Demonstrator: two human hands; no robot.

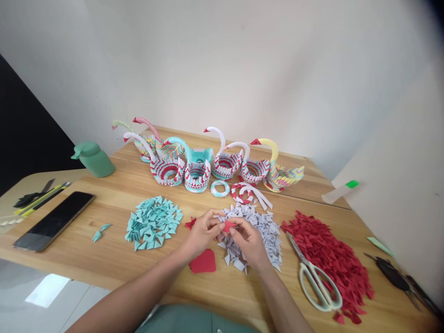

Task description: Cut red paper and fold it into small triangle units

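Over the pale pile [269, 230], red paper [227, 226];
left hand [204, 231] and right hand [249, 237] pinch it; scissors [304, 264] right of the pile.

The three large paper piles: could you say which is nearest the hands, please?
The pale lilac pile, in the middle: left hand and right hand overlap it in view, while the teal pile and red pile lie farther aside.

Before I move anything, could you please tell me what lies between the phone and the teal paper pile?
In the head view, some small loose teal pieces lie on the wooden table between the phone and the teal paper pile.
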